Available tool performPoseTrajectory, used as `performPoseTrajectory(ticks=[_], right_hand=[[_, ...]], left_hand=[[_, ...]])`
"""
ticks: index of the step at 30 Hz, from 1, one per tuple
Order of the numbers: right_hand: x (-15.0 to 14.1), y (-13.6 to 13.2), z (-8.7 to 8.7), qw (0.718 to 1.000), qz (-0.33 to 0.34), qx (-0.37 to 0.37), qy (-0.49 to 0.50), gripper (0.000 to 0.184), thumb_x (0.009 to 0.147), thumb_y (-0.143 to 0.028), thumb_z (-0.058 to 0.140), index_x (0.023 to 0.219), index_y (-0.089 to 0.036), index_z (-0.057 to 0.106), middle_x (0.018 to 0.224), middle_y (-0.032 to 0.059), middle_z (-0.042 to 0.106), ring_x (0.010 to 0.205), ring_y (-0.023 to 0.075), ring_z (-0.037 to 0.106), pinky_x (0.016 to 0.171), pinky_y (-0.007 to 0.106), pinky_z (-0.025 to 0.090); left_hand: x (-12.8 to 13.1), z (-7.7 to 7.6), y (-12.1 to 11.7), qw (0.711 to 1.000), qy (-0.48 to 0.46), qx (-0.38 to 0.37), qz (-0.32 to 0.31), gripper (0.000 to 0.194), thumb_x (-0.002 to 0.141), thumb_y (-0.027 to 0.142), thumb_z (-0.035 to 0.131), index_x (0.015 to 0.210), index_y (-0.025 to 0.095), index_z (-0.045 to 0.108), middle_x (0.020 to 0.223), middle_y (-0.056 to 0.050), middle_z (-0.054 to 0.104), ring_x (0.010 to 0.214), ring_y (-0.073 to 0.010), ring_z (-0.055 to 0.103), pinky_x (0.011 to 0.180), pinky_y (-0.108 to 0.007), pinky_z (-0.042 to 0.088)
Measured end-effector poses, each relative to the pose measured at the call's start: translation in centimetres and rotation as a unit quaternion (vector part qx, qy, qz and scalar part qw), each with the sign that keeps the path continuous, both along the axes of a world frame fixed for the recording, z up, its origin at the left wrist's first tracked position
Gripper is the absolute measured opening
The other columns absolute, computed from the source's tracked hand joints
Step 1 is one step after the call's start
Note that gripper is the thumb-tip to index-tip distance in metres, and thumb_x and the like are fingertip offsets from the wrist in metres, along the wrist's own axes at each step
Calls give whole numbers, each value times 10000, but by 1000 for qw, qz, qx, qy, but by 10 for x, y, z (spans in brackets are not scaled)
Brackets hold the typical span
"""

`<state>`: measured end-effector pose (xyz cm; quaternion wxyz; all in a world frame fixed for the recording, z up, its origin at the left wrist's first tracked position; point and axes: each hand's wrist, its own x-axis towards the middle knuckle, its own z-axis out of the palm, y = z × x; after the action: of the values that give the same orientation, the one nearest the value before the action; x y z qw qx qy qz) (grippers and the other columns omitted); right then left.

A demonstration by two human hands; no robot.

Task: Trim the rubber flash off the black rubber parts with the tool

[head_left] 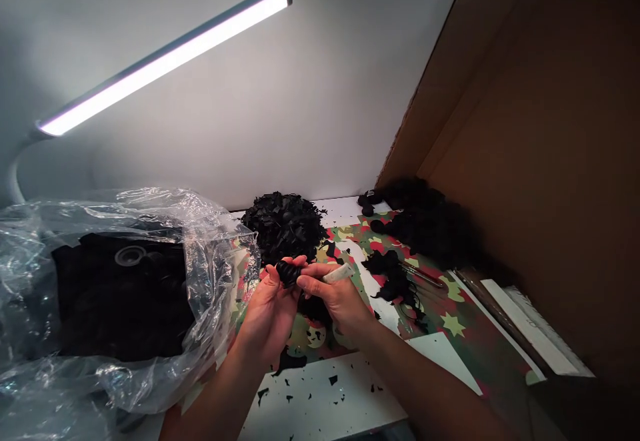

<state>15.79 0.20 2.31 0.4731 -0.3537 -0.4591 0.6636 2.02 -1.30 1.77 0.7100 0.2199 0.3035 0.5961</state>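
My left hand has its fingers wrapped round a small black ribbed piece, which looks like a rubber bellows. From the other side my right hand meets the piece with its fingertips. Between the thumb and fingers of that hand sits a slim tool with a whitish handle; its working end is hidden. Just behind the hands rises a heap of black scraps. More dark material lies in shadow below the hands, its shape unclear.
At left, a clear plastic bag surrounds black contents. Black pieces and a thin metal tool lie on the patterned table cover at right. A large dark pile rests against the cardboard wall. A lit tube lamp hangs above.
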Motion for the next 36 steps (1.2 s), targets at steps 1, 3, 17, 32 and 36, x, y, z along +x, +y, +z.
performPoseTrajectory(ticks=[1, 3, 17, 32, 36], right_hand=[[0, 0, 1, 1000, 1, -2, 5, 226, 760, -408, 809, 726, -195, 740, 723, -1, 649, 707, 150, 563, 692, 286, 446], [2, 0, 5, 1000, -2, -13, 18, 231, 745, -400, 820, 733, -186, 735, 703, -6, 633, 663, 132, 529, 658, 275, 418], [15, 6, 21, 997, 70, -15, -25, 465, 816, -567, 709, 594, -183, 568, 522, -33, 486, 543, 106, 401, 561, 255, 315], [7, 0, 14, 999, 16, 44, -21, 357, 891, -463, 680, 681, -183, 609, 608, -37, 532, 585, 107, 453, 596, 242, 359], [10, -2, 23, 990, 33, 96, -101, 374, 952, -488, 589, 731, -188, 595, 605, -32, 545, 589, 118, 486, 593, 243, 382]], left_hand=[[0, 0, 0, 1000, 8, 9, 0, 414, 826, 587, 714, 998, 211, 715, 1137, -88, 731, 1060, -253, 685, 937, -422, 551], [-2, 2, -1, 998, 35, 48, -2, 454, 806, 606, 722, 1029, 211, 718, 1140, -98, 731, 1082, -265, 677, 952, -417, 543], [-32, 20, 4, 907, 364, 210, -11, 245, 777, 287, 815, 1000, 208, 749, 865, -32, 697, 792, -175, 640, 718, -262, 534], [-22, 22, -8, 874, 426, 221, 77, 201, 894, 254, 665, 1071, 218, 752, 772, -2, 720, 611, -116, 634, 621, -224, 544], [-22, 28, -10, 867, 438, 208, 112, 163, 884, 317, 674, 947, 196, 765, 663, 17, 678, 536, -99, 591, 527, -194, 490]])
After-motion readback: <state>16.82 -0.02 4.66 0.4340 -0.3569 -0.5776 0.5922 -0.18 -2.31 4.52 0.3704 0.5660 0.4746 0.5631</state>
